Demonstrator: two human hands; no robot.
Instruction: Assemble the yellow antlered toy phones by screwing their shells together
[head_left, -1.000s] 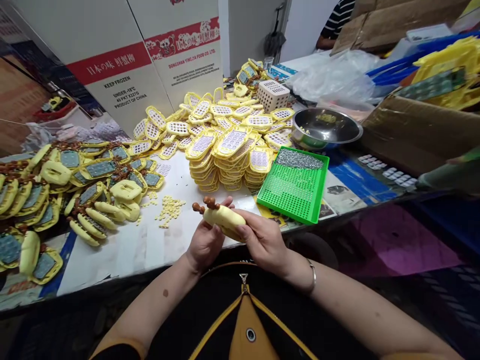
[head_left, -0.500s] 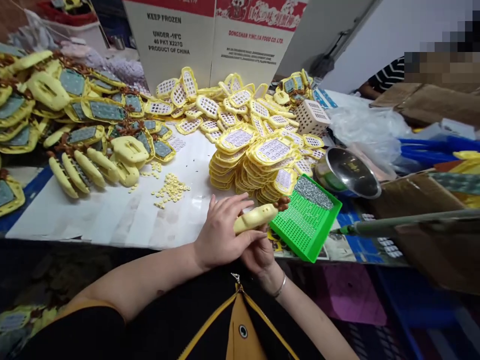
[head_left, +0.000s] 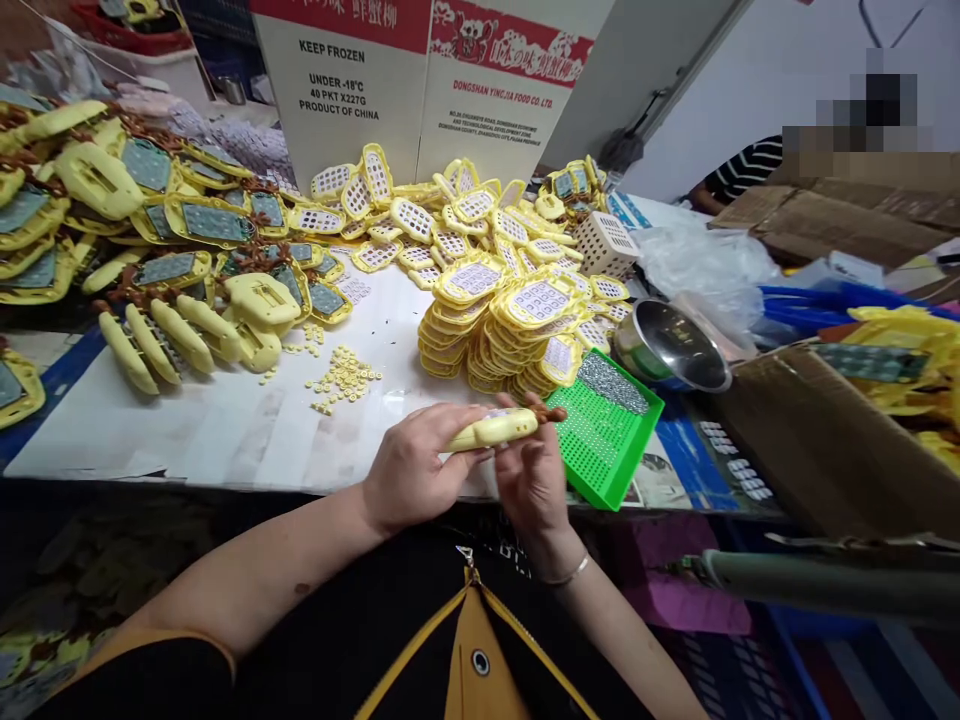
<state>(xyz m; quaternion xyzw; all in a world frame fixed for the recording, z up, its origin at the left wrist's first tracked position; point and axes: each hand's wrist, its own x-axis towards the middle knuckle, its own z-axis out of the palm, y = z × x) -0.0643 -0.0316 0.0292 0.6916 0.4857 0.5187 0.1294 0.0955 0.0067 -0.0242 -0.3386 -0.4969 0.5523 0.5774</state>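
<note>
My left hand [head_left: 424, 460] is closed around one end of a yellow plastic toy phone [head_left: 495, 428], held edge-on above the table's front edge. Brown antler-like pieces stick out from the toy's right end. My right hand [head_left: 536, 485], palm turned up, has its curled fingers against that end, partly hidden behind the toy. Just right of it lies a green perforated tray [head_left: 600, 455] with small silvery screws [head_left: 613, 383] at its far end. Beyond the hands stand stacks of yellow toy faceplates [head_left: 469, 325] with pale keypads. Small yellow ring-like pieces [head_left: 345, 380] lie loose on the table.
Yellow toy shells with grey-green boards [head_left: 210, 220] are heaped at left. A metal bowl [head_left: 671, 345], an open cardboard box [head_left: 817, 440] and a power screwdriver [head_left: 802, 585] are at right. A printed carton [head_left: 360, 130] stands behind. Another person's striped sleeve [head_left: 742, 175] shows far right.
Both hands and the toy have shifted slightly, the toy leftward. My right hand has come out from underneath to the toy's brown end. The screwdriver now appears lower in view.
</note>
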